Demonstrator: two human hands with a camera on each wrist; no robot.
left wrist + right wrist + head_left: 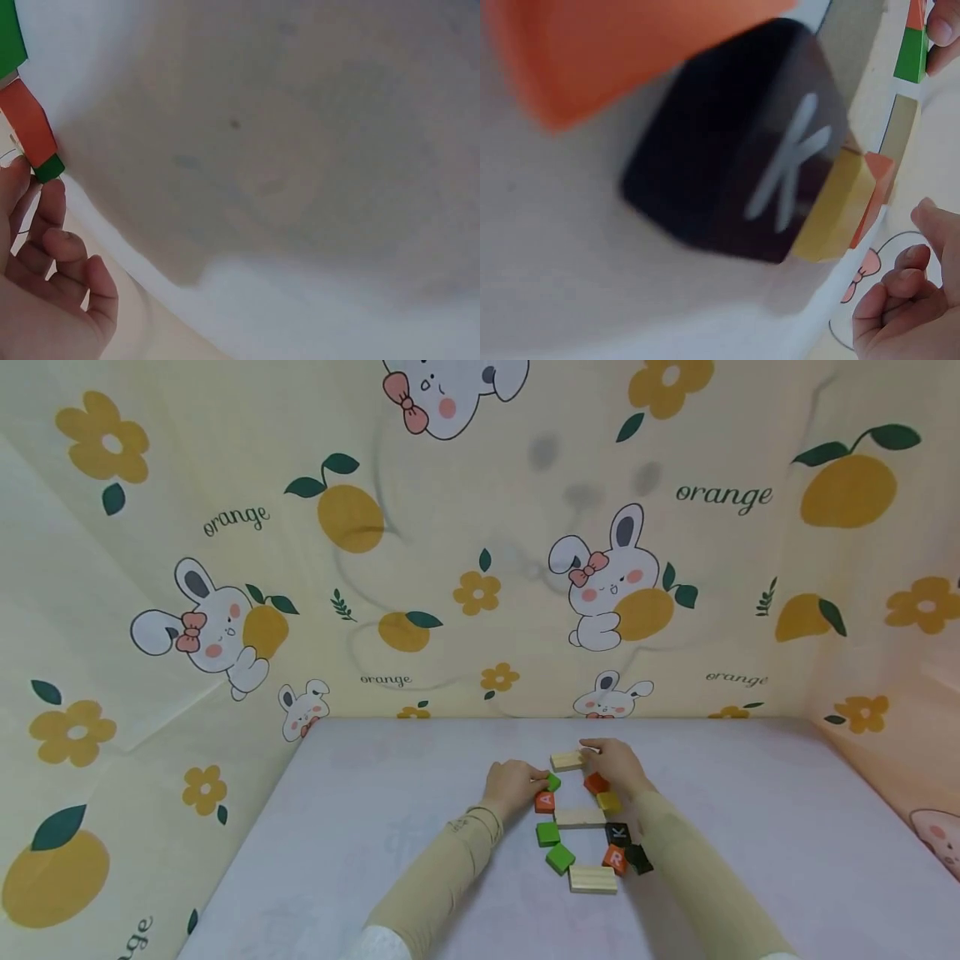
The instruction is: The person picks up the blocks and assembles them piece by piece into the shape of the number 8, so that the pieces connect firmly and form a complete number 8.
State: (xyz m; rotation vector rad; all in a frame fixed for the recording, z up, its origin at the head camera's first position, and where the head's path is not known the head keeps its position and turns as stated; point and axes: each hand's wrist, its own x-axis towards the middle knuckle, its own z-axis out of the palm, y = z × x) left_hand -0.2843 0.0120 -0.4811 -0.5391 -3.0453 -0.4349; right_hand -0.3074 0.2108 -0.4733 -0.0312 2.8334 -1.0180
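Observation:
My left hand point(512, 787) pinches a small green block point(553, 782) between thumb and index finger, against an orange block point(544, 802) marked A. In the left wrist view, the left hand's point(56, 262) other fingers are loosely bent. My right hand point(617, 767) is beside a short wooden plank point(567, 761) and above a red-orange block point(596, 783). From the right wrist view, the right hand point(911, 292) has its index finger extended, the others loosely curled and nothing held. A yellow block point(609, 802) lies just below the red-orange one.
A longer plank point(580, 818) crosses the middle of the block outline. Below it lie green blocks point(548, 834), a black K block point(618, 834), an orange R block point(614, 859), another black block point(639, 859) and a bottom plank point(592, 880). A patterned cloth point(480, 635) stands behind.

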